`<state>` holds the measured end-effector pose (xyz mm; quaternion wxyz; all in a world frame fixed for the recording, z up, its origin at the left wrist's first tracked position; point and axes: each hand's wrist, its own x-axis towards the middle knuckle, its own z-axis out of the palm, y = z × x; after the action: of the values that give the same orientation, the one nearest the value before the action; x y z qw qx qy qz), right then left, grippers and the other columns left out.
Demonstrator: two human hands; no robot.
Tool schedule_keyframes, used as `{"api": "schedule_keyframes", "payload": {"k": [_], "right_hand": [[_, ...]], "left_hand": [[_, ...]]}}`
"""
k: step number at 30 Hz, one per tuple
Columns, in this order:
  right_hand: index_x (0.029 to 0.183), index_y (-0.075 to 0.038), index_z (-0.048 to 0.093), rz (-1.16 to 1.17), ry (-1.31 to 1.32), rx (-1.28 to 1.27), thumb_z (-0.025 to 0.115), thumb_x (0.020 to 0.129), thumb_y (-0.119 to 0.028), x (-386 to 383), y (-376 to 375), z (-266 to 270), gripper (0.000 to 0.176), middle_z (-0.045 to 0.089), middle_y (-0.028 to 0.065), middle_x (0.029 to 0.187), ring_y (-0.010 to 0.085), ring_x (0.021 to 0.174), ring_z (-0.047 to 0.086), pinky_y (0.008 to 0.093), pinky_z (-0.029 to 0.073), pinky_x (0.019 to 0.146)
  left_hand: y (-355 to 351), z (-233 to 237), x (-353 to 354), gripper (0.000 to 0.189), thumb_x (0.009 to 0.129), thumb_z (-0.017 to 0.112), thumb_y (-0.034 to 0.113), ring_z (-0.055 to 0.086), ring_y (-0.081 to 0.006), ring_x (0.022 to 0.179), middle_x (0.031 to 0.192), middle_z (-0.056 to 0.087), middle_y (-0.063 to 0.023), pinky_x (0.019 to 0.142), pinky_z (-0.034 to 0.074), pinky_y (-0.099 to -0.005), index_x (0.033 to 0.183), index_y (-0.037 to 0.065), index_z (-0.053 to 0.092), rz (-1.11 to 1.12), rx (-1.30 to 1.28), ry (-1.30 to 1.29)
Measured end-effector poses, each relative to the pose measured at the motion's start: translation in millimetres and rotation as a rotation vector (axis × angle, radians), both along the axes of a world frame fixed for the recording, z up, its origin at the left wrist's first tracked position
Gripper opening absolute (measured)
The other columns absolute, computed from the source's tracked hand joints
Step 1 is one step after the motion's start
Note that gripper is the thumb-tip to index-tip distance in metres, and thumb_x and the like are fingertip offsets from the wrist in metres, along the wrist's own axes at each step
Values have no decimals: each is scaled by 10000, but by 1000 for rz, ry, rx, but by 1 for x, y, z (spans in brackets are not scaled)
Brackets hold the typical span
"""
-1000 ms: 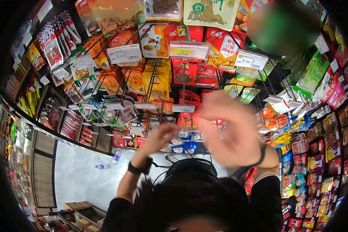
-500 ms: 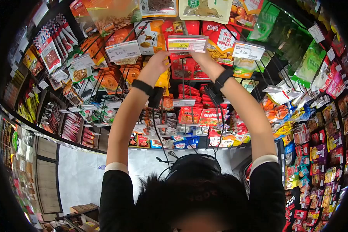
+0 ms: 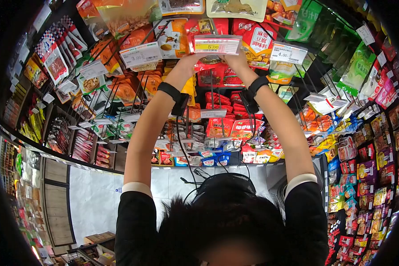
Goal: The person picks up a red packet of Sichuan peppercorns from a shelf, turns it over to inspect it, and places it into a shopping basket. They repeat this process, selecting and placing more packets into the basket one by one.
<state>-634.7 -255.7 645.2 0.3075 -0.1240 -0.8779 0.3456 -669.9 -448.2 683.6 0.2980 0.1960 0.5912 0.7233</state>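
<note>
A red seasoning packet [image 3: 194, 32] with a gold label hangs on a display hook, partly behind a price tag [image 3: 217, 44] reading 5.00. My left hand [image 3: 187, 65] is at the packet's lower left, fingers closed on it and partly hidden by the tag. At the lower right, my right hand [image 3: 236, 61] also closes on the packet, its fingertips behind the tag. More red packets [image 3: 210, 76] hang just below and between my hands. An orange-and-white spice packet [image 3: 172, 39] hangs to the left, and a red-and-white tofu seasoning packet [image 3: 258, 41] to the right.
Metal hooks with price tags, such as the 3.00 tag [image 3: 141, 56] and the 4.00 tag [image 3: 288, 52], stick out around my hands. Green packets [image 3: 355, 71] hang at the right. Black cables [image 3: 178, 144] dangle from the wrist devices. Pale floor tiles [image 3: 91, 190] lie below the shelf.
The red packet shows more above the tag and sits slightly higher. My hands have come a little closer together behind the tag, and the whole view has shifted slightly.
</note>
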Motion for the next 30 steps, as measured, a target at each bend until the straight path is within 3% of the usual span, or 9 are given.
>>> {"api": "schedule_keyframes", "payload": {"k": [4, 6, 9, 11, 15, 20, 23, 26, 30], "right_hand": [[985, 32, 569, 258, 149, -209, 705, 700, -319, 14, -8, 5, 472, 610, 199, 999, 308, 938, 581, 353, 441, 793], [1021, 30, 568, 426, 155, -454, 680, 746, -263, 47, -28, 28, 418, 622, 156, 1005, 250, 931, 586, 320, 432, 806], [1068, 29, 558, 551, 175, -598, 637, 793, -184, 67, -46, 50, 357, 622, 95, 1020, 168, 919, 569, 279, 422, 810], [1063, 23, 564, 573, 224, -687, 629, 801, -165, 77, -58, 60, 329, 620, 88, 1021, 151, 907, 569, 265, 427, 797], [1036, 15, 576, 543, 203, -810, 619, 812, -146, 95, -74, 72, 279, 621, 80, 1000, 126, 872, 571, 253, 440, 755], [1008, 17, 577, 554, 237, -775, 622, 814, -149, 112, -83, 67, 259, 628, 57, 909, 108, 790, 569, 257, 448, 684], [994, 21, 576, 528, 221, -761, 627, 814, -154, 125, -89, 62, 256, 628, 51, 881, 103, 761, 566, 255, 446, 673], [987, 22, 571, 498, 229, -666, 628, 818, -158, 136, -90, 53, 253, 629, 55, 882, 99, 755, 563, 254, 444, 669], [997, 19, 559, 499, 208, -635, 614, 831, -134, 161, -98, 55, 232, 630, 59, 901, 94, 785, 569, 254, 453, 685]], "left_hand": [[-12, -4, -10, 402, 843, 613, 163, 545, -155, 1043, 1187, 536, -64, 867, 467, -294, 1204, 60, 468, -201, 159, -15], [-20, -4, -15, 377, 850, 599, 156, 560, -172, 1019, 1147, 551, -96, 865, 481, -297, 1179, 25, 469, -181, 216, -46], [-28, 2, -12, 352, 865, 575, 160, 569, -181, 1004, 1121, 561, -111, 864, 486, -299, 1160, 1, 467, -114, 256, -41], [-31, 14, 0, 326, 875, 559, 177, 566, -172, 1008, 1109, 566, -97, 860, 482, -306, 1141, 8, 474, 25, 214, -23], [-40, 34, 27, 297, 859, 569, 159, 567, -157, 996, 1076, 584, -82, 826, 474, -299, 1114, 25, 497, 25, 231, 26], [-42, 23, 35, 254, 837, 583, 123, 587, -149, 937, 1026, 610, -68, 792, 464, -271, 1070, 30, 545, 177, 149, 25], [-53, 43, 85, 310, 845, 574, 141, 579, -155, 969, 1070, 587, -56, 804, 477, -294, 1125, 29, 504, 137, 171, 53], [-55, 34, 93, 225, 822, 600, 111, 600, -131, 879, 974, 627, -55, 764, 469, -262, 1028, 22, 581, 97, 266, 56], [-61, 28, 106, 233, 822, 605, 116, 599, -118, 855, 969, 628, -52, 744, 478, -260, 1032, 17, 581, 97, 227, 110]]}}
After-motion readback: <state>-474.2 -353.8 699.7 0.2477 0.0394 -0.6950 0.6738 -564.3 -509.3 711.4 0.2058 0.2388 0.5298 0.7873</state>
